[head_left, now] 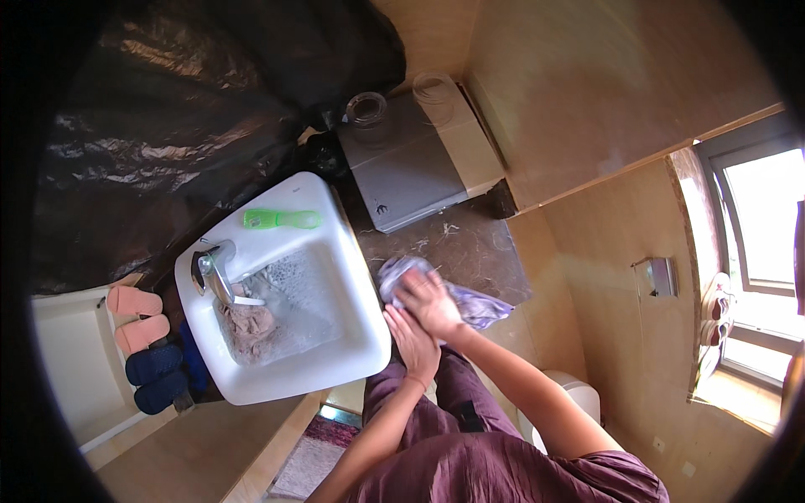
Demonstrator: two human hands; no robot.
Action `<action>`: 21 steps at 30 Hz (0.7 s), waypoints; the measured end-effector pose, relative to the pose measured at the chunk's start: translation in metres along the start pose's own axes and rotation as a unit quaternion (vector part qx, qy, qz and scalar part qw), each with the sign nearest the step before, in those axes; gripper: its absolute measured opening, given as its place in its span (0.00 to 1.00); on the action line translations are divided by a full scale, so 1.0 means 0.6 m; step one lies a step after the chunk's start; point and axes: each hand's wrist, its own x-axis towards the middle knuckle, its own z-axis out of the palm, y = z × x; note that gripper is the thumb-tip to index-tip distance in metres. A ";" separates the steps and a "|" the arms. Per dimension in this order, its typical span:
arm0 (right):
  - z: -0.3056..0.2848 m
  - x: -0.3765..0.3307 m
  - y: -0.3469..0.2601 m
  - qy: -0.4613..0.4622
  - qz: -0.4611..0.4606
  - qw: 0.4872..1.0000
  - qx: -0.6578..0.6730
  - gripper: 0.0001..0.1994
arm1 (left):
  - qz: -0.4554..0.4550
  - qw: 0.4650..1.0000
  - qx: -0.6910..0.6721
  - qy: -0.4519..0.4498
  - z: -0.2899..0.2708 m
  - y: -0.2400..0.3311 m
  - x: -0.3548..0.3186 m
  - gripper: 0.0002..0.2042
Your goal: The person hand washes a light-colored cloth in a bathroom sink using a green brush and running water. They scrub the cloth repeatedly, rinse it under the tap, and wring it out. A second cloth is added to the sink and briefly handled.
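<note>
On the dark marble counter [495,251] right of the sink, my right hand [432,306] presses on a purple and white cloth [482,308]. The cloth bunches up past my fingertips, and a loose end trails to the right. My left hand [412,344] lies with stretched fingers between the right hand and the sink's edge; its fingertips come near the cloth, and whether they touch it I cannot tell. In the white sink [365,356], a brown wet cloth [250,325] lies in soapy water below the chrome faucet [214,272]. A green brush [283,219] rests on the sink's back ledge.
Beyond the counter stands a grey and tan box [402,155] with a clear ring-shaped item [366,109] on top. Black plastic sheeting [168,151] covers the far left wall. Pink slippers [134,318] and dark blue slippers [157,377] are at the left. A window [763,218] is at the right.
</note>
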 end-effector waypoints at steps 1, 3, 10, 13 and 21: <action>0.003 0.001 -0.013 -0.031 -0.062 0.998 0.010 0.24 | -0.029 0.999 -0.043 -0.007 -0.015 0.011 -0.018 0.37; -0.019 0.009 -0.003 -0.058 -0.115 0.992 0.008 0.23 | -0.004 0.999 0.036 -0.016 -0.001 -0.010 -0.040 0.37; -0.054 0.070 0.127 0.088 0.034 0.995 -0.044 0.21 | 0.108 0.993 0.054 -0.016 -0.010 0.051 0.141 0.37; -0.083 0.056 0.173 0.148 0.088 0.984 -0.041 0.19 | 0.169 0.984 0.038 -0.048 -0.001 0.078 0.196 0.39; -0.092 -0.080 0.199 0.246 0.270 0.929 -0.064 0.19 | 0.306 0.940 0.076 -0.131 0.046 0.142 0.169 0.40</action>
